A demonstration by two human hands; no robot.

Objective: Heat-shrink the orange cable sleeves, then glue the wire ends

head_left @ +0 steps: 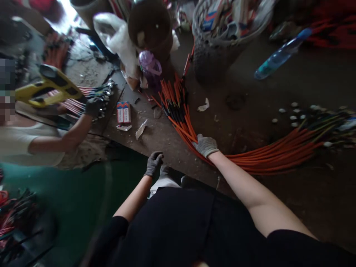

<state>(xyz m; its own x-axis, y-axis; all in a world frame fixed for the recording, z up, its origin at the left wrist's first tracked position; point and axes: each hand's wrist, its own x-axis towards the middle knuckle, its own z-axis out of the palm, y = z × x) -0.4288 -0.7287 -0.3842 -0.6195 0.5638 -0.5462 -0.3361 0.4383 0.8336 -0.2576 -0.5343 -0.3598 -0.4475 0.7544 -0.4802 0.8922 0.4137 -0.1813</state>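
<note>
A long bundle of orange cables (274, 157) curves across the dark worktable. Its near end fans out into loose orange tips (171, 92) with black sleeves below them. My right hand (206, 145), in a grey knit glove, is closed around part of the bundle near the middle of the view. Yellow-green wires and pale round fittings show at the bundle's far right end. My left hand (154, 163), also gloved, hangs by the table's front edge, away from the cables. Its fingers are loosely curled and apart, and nothing shows in them.
A co-worker at left has a gloved hand (94, 106) on other cables beside a yellow tool (54, 87). Small boxes (124, 112) and paper scraps lie nearby. Behind stand a purple bottle (150, 65), a filled basket (222, 48) and a clear blue-capped bottle (282, 53).
</note>
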